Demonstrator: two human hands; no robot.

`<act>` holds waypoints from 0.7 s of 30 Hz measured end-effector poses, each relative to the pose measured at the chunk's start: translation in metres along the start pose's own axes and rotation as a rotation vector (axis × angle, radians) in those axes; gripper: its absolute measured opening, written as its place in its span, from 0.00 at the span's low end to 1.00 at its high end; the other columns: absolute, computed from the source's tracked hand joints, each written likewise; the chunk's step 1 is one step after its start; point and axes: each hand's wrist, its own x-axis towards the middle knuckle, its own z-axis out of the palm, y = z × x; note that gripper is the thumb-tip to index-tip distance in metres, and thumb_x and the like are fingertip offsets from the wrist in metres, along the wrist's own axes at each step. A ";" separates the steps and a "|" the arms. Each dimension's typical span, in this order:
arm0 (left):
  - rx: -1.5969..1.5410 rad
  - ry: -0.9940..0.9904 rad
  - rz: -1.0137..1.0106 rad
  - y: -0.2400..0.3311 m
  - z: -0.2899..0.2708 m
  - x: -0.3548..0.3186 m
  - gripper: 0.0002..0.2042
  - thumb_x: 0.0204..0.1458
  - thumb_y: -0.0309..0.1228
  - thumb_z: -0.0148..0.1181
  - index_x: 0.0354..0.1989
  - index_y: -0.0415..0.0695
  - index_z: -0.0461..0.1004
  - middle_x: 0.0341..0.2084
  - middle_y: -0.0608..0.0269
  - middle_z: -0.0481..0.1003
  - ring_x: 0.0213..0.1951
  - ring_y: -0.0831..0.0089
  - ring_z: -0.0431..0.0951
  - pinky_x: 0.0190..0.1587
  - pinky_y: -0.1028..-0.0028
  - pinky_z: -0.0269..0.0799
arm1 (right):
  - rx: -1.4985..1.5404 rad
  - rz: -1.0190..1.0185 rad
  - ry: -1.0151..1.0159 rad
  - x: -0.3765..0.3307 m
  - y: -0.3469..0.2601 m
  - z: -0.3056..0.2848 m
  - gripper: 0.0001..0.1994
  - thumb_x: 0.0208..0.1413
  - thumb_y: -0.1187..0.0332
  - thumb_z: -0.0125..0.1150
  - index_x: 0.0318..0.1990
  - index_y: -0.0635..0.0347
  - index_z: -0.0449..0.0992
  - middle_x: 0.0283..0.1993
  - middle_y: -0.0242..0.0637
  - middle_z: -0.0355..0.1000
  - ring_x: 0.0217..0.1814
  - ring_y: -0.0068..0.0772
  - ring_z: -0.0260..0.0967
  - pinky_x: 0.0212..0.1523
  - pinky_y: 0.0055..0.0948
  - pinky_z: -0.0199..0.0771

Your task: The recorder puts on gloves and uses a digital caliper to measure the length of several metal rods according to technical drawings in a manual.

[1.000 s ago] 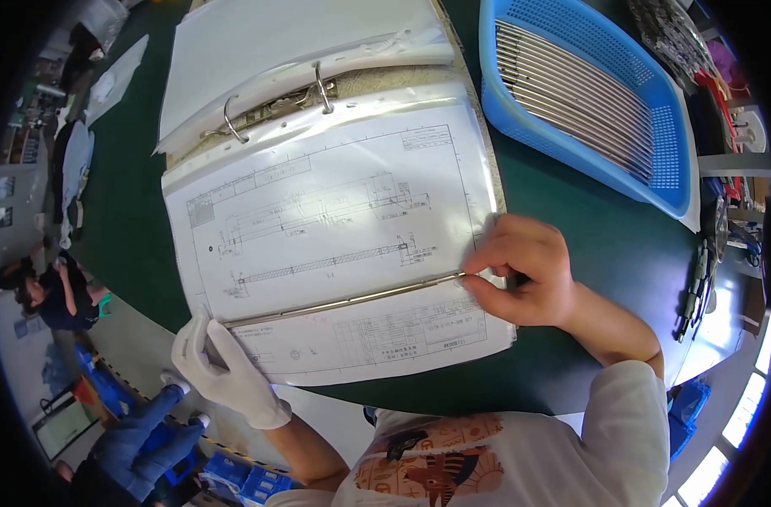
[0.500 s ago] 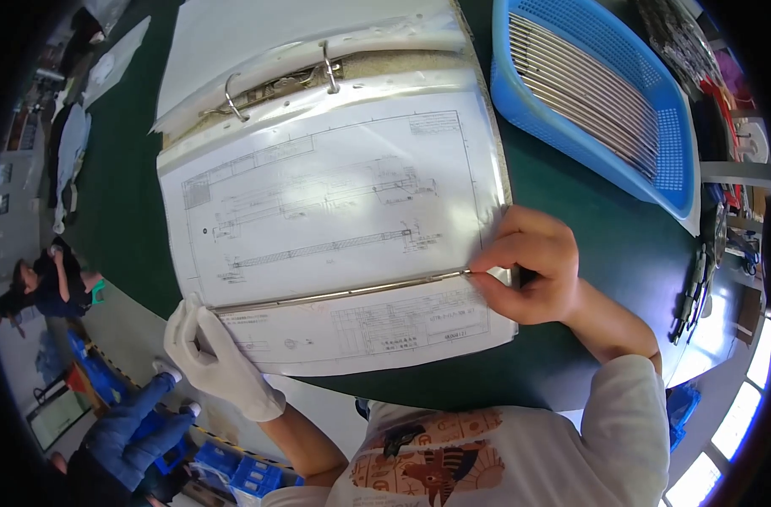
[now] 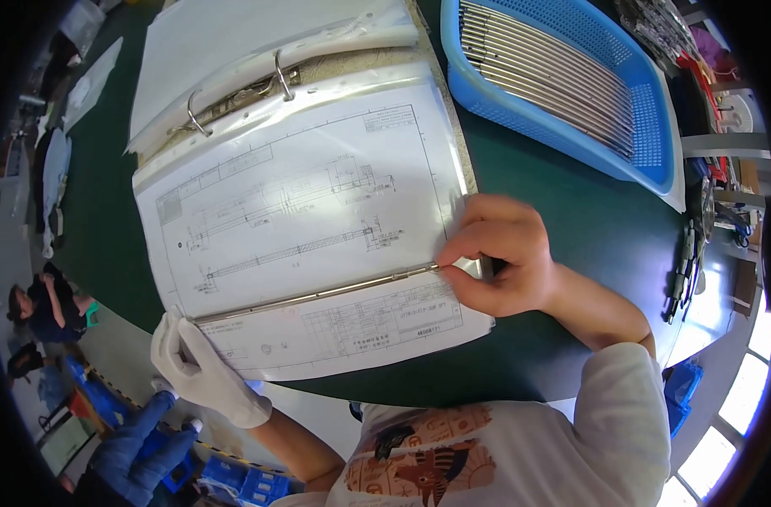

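Observation:
A thin silvery metal rod [image 3: 318, 296] stretches across the lower part of a technical drawing [image 3: 275, 194] in a clear sleeve. My left hand [image 3: 201, 372], in a white glove, pinches the rod's left end. Bare thumb and forefinger of my right hand [image 3: 508, 258] close on its right end. The rod slants slightly, its right end farther from me. Beneath it lies an open ring binder [image 3: 449, 101], whose two metal rings [image 3: 285, 76] stand up between the pages.
At the far right a blue plastic basket [image 3: 542, 135] holds many similar rods [image 3: 546, 68]. The green table [image 3: 563, 198] has a curved near edge. Dark metal parts [image 3: 683, 270] lie on its right side. Two people [image 3: 51, 304] are off to the left, beyond the table.
The view has shifted, so binder, basket and hands appear farther left. Both hands keep their pinch on the rod over the drawing.

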 end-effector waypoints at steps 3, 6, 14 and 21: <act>-0.020 0.003 -0.004 -0.002 0.003 0.000 0.07 0.55 0.24 0.51 0.37 0.36 0.74 0.44 0.58 0.68 0.48 0.70 0.69 0.52 0.72 0.65 | 0.007 -0.006 -0.019 -0.001 0.006 0.001 0.06 0.34 0.77 0.64 0.24 0.60 0.76 0.22 0.33 0.64 0.18 0.25 0.59 0.17 0.24 0.55; -0.016 -0.005 0.011 -0.003 0.004 0.000 0.07 0.55 0.24 0.51 0.37 0.36 0.74 0.44 0.58 0.68 0.47 0.70 0.69 0.51 0.72 0.65 | 0.003 0.004 -0.024 -0.001 0.006 0.003 0.06 0.35 0.77 0.66 0.24 0.62 0.76 0.22 0.33 0.64 0.17 0.21 0.56 0.17 0.21 0.51; -0.052 0.019 0.014 -0.002 0.004 0.000 0.06 0.54 0.23 0.51 0.37 0.36 0.74 0.43 0.58 0.69 0.47 0.71 0.70 0.50 0.73 0.66 | -0.056 0.055 0.019 0.002 -0.001 0.006 0.06 0.35 0.75 0.67 0.21 0.61 0.73 0.20 0.31 0.61 0.16 0.19 0.53 0.15 0.21 0.49; -0.039 0.021 0.017 -0.001 0.004 -0.001 0.06 0.53 0.22 0.51 0.35 0.36 0.74 0.43 0.57 0.69 0.46 0.70 0.70 0.50 0.73 0.66 | -0.094 0.075 0.020 0.003 -0.003 0.004 0.06 0.35 0.74 0.67 0.19 0.57 0.73 0.19 0.29 0.63 0.15 0.23 0.58 0.14 0.23 0.55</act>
